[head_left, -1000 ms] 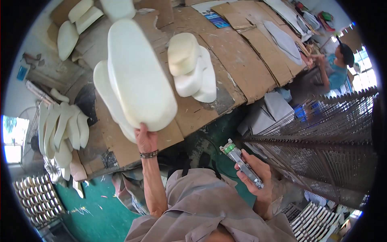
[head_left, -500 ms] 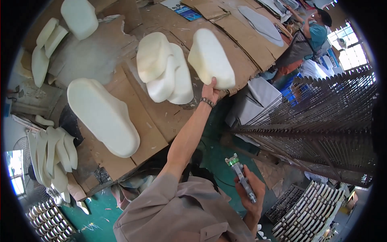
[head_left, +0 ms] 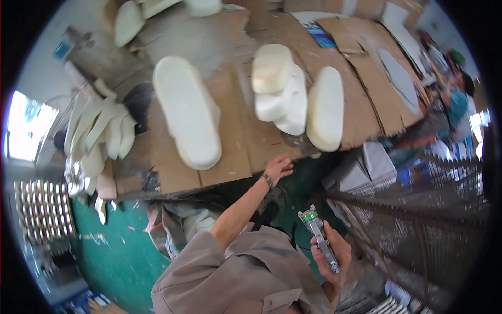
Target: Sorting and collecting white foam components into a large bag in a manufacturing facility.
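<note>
My left hand (head_left: pixel 279 168), with a dark band on its wrist, is off the foam and holds nothing. Its fingers stretch out by the front edge of the cardboard-covered table (head_left: pixel 230 162). Nearest to it, a cream oblong foam piece (head_left: pixel 325 112) lies at that edge. Left of this piece, several whitish foam pieces overlap in a pile (head_left: pixel 273 68). A large white foam piece (head_left: pixel 187 112) lies apart, further left. Low on the right, my right hand (head_left: pixel 333 251) is wrapped round a silver hand tool (head_left: pixel 320 234) with a green head, pointing up.
Curved foam strips (head_left: pixel 102 123) hang in a bunch at the table's left end. More foam pieces (head_left: pixel 129 23) lie at the back. Dark metal racks (head_left: pixel 423 220) and a grey box (head_left: pixel 367 168) stand to the right. Another person (head_left: pixel 457 102) is at the far right.
My left hand has let go of the cream foam piece and drawn back toward me. That piece now stays on the table. My view has swung left; the right hand still grips the tool.
</note>
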The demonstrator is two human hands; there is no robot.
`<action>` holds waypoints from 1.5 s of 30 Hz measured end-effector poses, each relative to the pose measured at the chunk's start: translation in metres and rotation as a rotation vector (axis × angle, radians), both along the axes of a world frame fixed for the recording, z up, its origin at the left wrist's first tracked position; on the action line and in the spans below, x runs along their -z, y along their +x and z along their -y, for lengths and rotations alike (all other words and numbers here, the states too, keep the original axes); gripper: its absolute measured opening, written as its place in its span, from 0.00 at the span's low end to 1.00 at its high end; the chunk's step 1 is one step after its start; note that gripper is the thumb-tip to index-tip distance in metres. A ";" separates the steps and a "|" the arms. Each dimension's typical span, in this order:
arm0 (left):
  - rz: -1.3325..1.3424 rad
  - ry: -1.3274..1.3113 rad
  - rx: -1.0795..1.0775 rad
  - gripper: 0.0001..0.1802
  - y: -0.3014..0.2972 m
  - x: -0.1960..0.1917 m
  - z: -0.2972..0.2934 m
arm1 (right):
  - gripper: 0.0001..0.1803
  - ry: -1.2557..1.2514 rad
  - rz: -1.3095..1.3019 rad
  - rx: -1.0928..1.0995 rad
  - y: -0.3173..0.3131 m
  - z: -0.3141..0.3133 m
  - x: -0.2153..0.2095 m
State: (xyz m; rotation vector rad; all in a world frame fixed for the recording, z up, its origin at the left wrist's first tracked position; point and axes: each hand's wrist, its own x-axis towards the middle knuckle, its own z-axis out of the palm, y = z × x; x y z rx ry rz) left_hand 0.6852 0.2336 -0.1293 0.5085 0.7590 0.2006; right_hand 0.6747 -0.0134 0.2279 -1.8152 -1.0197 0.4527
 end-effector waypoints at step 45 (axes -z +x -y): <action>-0.765 -0.067 -0.360 0.20 -0.393 0.117 0.040 | 0.26 0.038 0.230 -0.223 -0.026 -0.078 -0.021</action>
